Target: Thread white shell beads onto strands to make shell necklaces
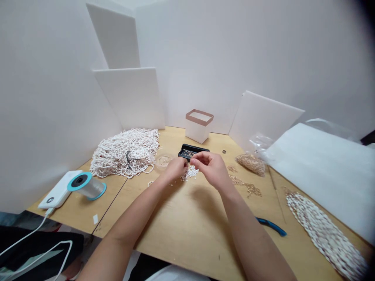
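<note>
My left hand (176, 168) and my right hand (211, 166) meet over the wooden table (181, 226), fingertips pinched close together above a small pile of white beads (191, 172). What the fingers pinch is too small to make out. Just behind the hands lies a small black tray (191, 151) with tiny pieces in it. A clear round dish (163, 160) sits to the left of the tray.
A big heap of white bead strands (125, 152) lies at the back left. A spool of clear thread (88, 185) and a white charger (57, 192) sit at the left edge. Tan beads (249, 162), blue-handled pliers (272, 225), a bead mat (322, 230) lie right. A white box (199, 125) stands behind.
</note>
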Demonstrator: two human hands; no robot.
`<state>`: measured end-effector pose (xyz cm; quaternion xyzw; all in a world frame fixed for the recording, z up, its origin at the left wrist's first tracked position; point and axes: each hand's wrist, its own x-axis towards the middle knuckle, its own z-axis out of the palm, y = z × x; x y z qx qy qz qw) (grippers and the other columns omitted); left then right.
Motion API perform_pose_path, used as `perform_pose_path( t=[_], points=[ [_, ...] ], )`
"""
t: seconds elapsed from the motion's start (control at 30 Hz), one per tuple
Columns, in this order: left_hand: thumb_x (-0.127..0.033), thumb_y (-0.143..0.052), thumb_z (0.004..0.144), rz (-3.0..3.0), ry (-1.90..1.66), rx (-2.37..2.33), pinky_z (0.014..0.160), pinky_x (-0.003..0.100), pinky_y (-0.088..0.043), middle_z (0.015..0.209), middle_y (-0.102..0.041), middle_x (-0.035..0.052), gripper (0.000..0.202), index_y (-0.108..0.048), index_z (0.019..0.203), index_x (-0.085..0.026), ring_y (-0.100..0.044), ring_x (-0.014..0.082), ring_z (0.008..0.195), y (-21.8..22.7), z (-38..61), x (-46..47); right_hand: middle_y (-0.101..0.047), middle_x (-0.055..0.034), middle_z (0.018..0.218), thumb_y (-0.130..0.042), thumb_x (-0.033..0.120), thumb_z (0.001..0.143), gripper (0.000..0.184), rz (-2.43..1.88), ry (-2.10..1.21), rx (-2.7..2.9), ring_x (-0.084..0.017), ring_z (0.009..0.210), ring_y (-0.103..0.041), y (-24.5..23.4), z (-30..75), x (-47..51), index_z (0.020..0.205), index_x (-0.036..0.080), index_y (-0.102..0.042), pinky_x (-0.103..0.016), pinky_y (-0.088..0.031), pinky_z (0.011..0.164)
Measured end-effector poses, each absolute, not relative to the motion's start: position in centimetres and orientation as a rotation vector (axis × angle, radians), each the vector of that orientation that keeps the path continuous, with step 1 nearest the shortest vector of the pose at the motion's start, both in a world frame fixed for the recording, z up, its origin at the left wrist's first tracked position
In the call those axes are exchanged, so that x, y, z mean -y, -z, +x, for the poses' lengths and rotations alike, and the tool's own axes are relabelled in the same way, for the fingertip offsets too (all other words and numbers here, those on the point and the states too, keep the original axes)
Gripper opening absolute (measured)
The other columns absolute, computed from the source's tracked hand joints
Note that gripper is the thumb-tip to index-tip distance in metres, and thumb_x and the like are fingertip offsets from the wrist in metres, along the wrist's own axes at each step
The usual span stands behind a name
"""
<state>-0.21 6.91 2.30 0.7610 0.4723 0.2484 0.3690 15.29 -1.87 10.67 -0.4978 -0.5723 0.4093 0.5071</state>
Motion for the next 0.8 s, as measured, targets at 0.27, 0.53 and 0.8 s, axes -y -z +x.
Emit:
perform_pose_path(
  t=[0.27, 0.53, 0.8],
  points=[
    [-0.031, -0.078, 0.07, 1.076, -0.858, -0.598, 0.067, 0.024, -0.04, 0.075, -0.06, 0.0005, 0.024, -0.067, 0.082, -0.014, -0.054, 0.0103, 0.068, -6.4, -0.3, -6.2, -0.07, -0.0062, 0.075, -0.067, 0.039, 0.081, 0.025, -1.186, -1.013, 1.363, -0.015, 0.065, -0.06, -10.0, 15.2, 1.2, 0.083, 0.015, -0.07, -0.027, -0.046, 0.061],
    [-0.022, -0.076, 0.075, 0.78, -0.808, -0.412, 0.075, 0.024, -0.043, 0.083, -0.062, 0.0021, 0.017, -0.07, 0.087, -0.013, -0.056, 0.0091, 0.076, -7.7, 0.1, -4.8, -0.068, -0.0049, 0.072, -0.069, 0.038, 0.08, 0.023, -1.141, -0.977, 1.292, -0.014, 0.064, -0.059, -10.0, 14.9, 1.2, 0.08, 0.015, -0.07, -0.026, -0.046, 0.061],
    [-0.023, -0.077, 0.074, 0.774, -0.817, -0.422, 0.075, 0.024, -0.043, 0.086, -0.064, 0.0029, 0.017, -0.07, 0.086, -0.013, -0.057, 0.0097, 0.077, -8.2, 0.0, -4.4, -0.071, -0.0052, 0.076, -0.068, 0.035, 0.081, 0.02, -1.115, -0.989, 1.316, -0.017, 0.07, -0.063, -10.6, 14.8, 1.8, 0.081, 0.016, -0.071, -0.028, -0.048, 0.067]
  ],
)
